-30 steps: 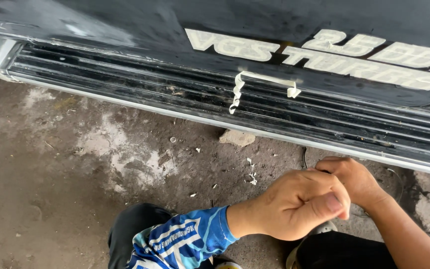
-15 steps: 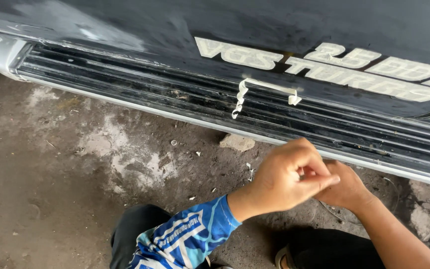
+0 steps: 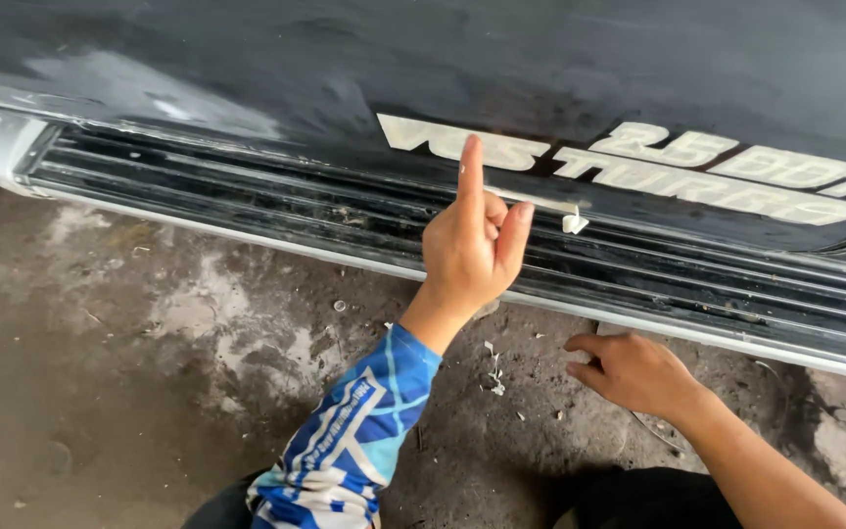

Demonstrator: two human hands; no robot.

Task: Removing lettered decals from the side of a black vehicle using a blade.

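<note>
Dark vehicle body panel [image 3: 540, 69], lower side, set above a ribbed black sill strip [image 3: 247, 201] and a stained concrete floor [image 3: 100, 392]. Pale lettering decal [image 3: 638, 171] is found largely intact on the panel; only one short strip [image 3: 550, 206] is seen lifted, its curled loose end [image 3: 574, 223] hanging just below the letters, so removal is judged barely begun, nearly all of the decal being left. Left hand [image 3: 472, 255], blue patterned sleeve, is raised against the panel, index finger extended upward onto the lettering's edge, thumb apart, remaining fingers curled together, nothing clamped. Right hand [image 3: 634, 372] is held low near the floor, fingers loosely bent and apart, nothing held. Small white peeled scraps [image 3: 493, 377] are noted scattered on the floor between the hands.
</note>
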